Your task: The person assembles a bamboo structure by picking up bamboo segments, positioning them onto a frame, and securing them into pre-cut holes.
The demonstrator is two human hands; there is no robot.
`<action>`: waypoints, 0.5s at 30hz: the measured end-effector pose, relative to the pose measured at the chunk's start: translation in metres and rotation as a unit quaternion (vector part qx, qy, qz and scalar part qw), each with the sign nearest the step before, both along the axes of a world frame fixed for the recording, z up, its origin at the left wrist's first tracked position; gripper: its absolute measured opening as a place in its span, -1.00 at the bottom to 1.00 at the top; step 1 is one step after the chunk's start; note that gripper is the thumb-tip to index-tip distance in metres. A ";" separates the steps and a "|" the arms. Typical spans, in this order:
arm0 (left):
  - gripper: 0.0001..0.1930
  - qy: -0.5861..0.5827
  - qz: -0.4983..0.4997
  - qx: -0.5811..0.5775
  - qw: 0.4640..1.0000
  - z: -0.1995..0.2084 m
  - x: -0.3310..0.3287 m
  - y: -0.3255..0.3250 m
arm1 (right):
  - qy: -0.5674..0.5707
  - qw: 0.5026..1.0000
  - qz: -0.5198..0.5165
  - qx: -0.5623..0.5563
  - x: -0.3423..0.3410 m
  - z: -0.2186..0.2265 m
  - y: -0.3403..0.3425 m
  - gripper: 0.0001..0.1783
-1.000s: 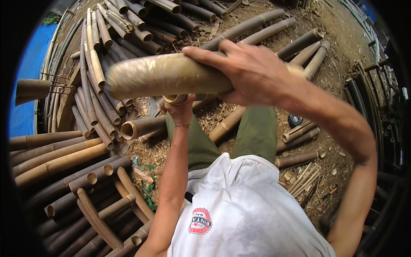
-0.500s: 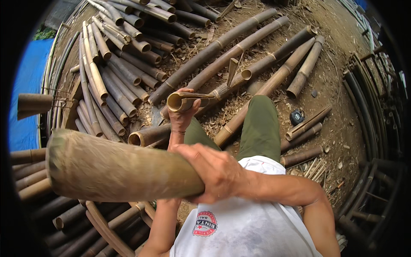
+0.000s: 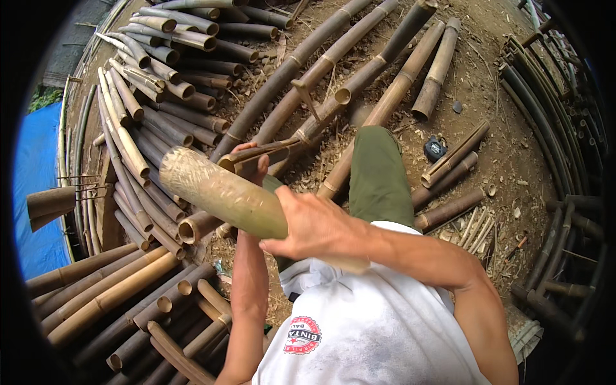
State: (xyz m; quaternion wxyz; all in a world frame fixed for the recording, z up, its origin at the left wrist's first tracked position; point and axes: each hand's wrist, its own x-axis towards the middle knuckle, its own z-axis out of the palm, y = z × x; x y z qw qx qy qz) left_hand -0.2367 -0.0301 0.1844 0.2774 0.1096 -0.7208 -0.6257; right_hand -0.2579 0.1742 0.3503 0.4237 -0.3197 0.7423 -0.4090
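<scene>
My right hand [image 3: 314,221] is wrapped round the narrow end of a thick, pale greenish-brown club [image 3: 221,192] with a scuffed surface. A blurred light-coloured handle end sticks out below that hand. The club's wide end points to the far left, above my left forearm. My left hand [image 3: 262,168], partly hidden by the club, grips a short split bamboo piece [image 3: 273,155] with a long opening along its side. Just past it, a long dark bamboo pole [image 3: 369,80] lies on the ground, with a thin bamboo stake [image 3: 307,99] standing by it.
Cut bamboo tubes [image 3: 186,90] are piled at the far left, and more poles [image 3: 115,289] lie at the near left. A black tape measure [image 3: 435,149] rests beside split bamboo [image 3: 455,154] right of my knee. A blue tarp [image 3: 45,186] hangs at the left; dark bamboo [image 3: 536,122] leans at the right.
The club has swung away from me and to the right, and its wide end now tilts up. The split piece in my left hand has turned and shifted slightly left.
</scene>
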 end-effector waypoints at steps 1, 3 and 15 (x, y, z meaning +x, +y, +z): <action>-0.57 -0.004 -0.001 0.002 1.000 0.001 -0.006 -0.002 | -0.009 1.000 -0.008 -0.029 0.008 0.000 -0.001 -0.18; -0.58 -0.023 0.000 0.011 1.000 -0.001 -0.007 -0.008 | 0.040 0.994 -0.010 -0.097 0.018 0.003 -0.003 -0.17; -0.59 0.000 0.001 0.092 0.996 -0.004 0.006 0.001 | 0.100 0.982 -0.027 -0.159 0.025 0.010 0.014 -0.22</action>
